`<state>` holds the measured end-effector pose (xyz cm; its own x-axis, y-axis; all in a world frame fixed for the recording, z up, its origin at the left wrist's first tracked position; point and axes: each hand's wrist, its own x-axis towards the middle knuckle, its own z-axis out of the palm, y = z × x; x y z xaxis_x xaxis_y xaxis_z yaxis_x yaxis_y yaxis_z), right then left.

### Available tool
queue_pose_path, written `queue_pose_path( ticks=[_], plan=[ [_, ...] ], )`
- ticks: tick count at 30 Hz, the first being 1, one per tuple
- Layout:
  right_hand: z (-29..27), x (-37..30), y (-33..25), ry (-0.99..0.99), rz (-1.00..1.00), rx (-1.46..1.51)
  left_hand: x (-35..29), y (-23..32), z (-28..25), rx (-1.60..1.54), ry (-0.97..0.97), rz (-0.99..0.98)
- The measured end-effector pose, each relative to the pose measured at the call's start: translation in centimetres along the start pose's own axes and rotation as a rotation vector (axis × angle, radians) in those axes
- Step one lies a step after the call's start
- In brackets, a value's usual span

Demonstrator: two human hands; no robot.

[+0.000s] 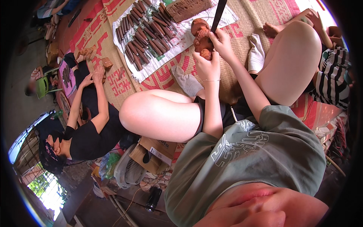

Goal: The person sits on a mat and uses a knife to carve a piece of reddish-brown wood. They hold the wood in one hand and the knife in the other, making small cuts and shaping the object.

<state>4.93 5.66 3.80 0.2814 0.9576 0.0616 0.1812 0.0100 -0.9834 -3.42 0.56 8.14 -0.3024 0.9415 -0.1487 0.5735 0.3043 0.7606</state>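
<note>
A reddish-brown carved wooden figurine (200, 31) with rounded forms is held out over the mat, in front of my knees. My left hand (208, 65) closes around its lower end. My right hand (223, 42) is closed beside its upper part, at the lower end of a long dark carving tool (218, 16) that rises out of the top of the view. The tool's tip is hidden between my fingers and the wood. Left of the figurine, several wooden-handled carving chisels (143, 34) lie in rows on a white cloth (132, 73).
A brown rectangular block (189, 9) rests at the cloth's far edge. Beneath everything spreads a red-and-tan woven mat (121, 85). A co-worker in black (90, 138) sits at left near a small wooden block (107, 62). A fan (130, 170) and cardboard box (157, 151) stand behind my left knee.
</note>
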Motion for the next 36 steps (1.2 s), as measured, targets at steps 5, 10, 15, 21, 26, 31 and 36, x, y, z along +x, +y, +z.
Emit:
queue_pose_path(
  ticks=[5, 10, 15, 21, 26, 31, 36],
  plan=[
    [-0.1, 0.1, -0.5, -0.123, -0.004, 0.069, 0.2, -0.5, 0.0, -0.018, 0.038, 0.004],
    [0.1, -0.1, 0.2, -0.017, 0.006, -0.071, 0.2, 0.6, -0.4, 0.01, 0.033, 0.031],
    [-0.4, 0.3, 0.7, 0.053, 0.062, 0.019, -0.3, 0.6, 0.1, 0.068, 0.024, 0.053],
    [-0.5, 0.3, -0.3, -0.144, -0.022, 0.03, 0.0, 0.7, -0.6, 0.038, 0.007, -0.018],
    [-0.4, 0.4, -0.2, -0.001, 0.018, -0.021, -0.4, 1.0, -0.2, 0.103, -0.008, 0.043],
    [-0.6, 0.2, 0.1, -0.119, -0.021, 0.074, -0.3, 0.4, -0.3, 0.06, 0.007, 0.044],
    [-0.6, 0.4, -0.3, -0.041, -0.006, -0.076, -0.4, 0.6, -0.4, 0.07, -0.023, 0.044]
  ],
)
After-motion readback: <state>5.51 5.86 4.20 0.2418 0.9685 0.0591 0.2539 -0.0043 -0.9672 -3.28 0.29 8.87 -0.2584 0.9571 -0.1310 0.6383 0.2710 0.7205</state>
